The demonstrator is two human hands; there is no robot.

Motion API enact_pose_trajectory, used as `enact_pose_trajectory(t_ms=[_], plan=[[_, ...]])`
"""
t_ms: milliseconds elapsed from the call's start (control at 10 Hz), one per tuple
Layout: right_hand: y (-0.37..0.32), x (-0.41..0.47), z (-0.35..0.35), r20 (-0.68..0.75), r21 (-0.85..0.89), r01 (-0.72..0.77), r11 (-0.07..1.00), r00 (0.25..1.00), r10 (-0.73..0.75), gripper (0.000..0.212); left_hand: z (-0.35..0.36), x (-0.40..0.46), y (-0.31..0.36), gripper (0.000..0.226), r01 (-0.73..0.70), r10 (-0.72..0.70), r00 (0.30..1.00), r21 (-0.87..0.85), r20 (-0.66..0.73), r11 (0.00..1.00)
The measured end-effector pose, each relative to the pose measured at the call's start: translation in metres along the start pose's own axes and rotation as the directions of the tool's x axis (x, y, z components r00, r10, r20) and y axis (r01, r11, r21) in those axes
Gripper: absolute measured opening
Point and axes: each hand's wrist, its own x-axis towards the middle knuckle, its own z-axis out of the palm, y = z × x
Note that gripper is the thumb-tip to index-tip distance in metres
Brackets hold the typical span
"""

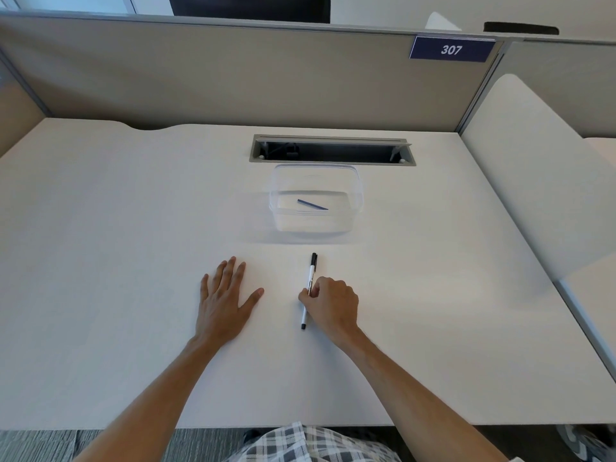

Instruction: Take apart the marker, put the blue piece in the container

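Note:
A white marker (pixel 311 272) with a black cap and black end lies on the white desk (pixel 133 228), pointing away from me. My right hand (pixel 331 303) is curled over its middle, fingertips pinching the barrel. My left hand (pixel 224 300) rests flat on the desk to the left, fingers spread, holding nothing. A clear plastic container (pixel 315 201) stands beyond the marker, and a thin blue piece (pixel 312 204) lies inside it on the bottom.
An open cable slot (pixel 331 151) is set into the desk just behind the container. A grey partition (pixel 233 78) with a "307" sign (pixel 451 50) closes the back. A white divider panel (pixel 526 175) stands along the right edge.

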Motion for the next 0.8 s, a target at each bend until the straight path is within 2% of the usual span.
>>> enact_pose_trajectory(t_ms=[600, 800], plan=[[0.0053, 0.0016, -0.0009, 0.024, 0.063, 0.002, 0.998, 1.0, -0.003, 0.029, 0.0013, 0.0013, -0.0003, 0.078, 0.005, -0.005, 1.0, 0.011, 0.0, 1.0], [0.0039, 0.0004, -0.0091, -0.018, 0.122, -0.063, 0.991, 0.998, 0.066, 0.046, 0.0026, 0.0019, 0.0016, 0.08, 0.013, -0.014, 1.0, 0.007, 0.012, 1.0]])
